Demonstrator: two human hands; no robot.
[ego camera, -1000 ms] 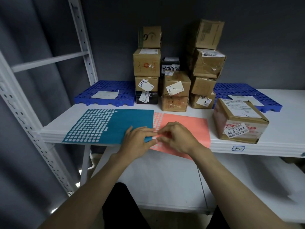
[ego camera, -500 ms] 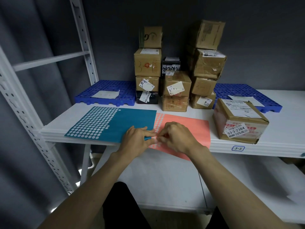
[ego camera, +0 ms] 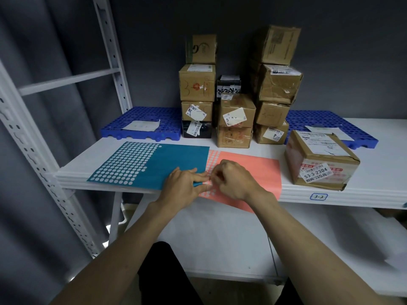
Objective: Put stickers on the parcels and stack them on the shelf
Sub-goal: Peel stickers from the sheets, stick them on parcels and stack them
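Picking at the coral sticker sheet (ego camera: 248, 172) with both hands; left hand (ego camera: 182, 186) lies flat, fingers straight, pressing on the seam where the teal sheet (ego camera: 152, 164) meets it; right hand (ego camera: 235, 181) is curled, fingertips pinching at a dot, can't quite see it; loose parcel (ego camera: 319, 159) sits right of the sheets on the shelf (ego camera: 374, 190); stacked boxes (ego camera: 233, 119) behind.

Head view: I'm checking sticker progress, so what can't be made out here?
- Whether the right hand has a sticker: its curled fingers hide the tips.
- Pink sheet near edge: covered by both hands.
- Small print on the front parcel: too small.
- Rear stacked boxes: backs hidden.
- Left hand presses the blue sheet.
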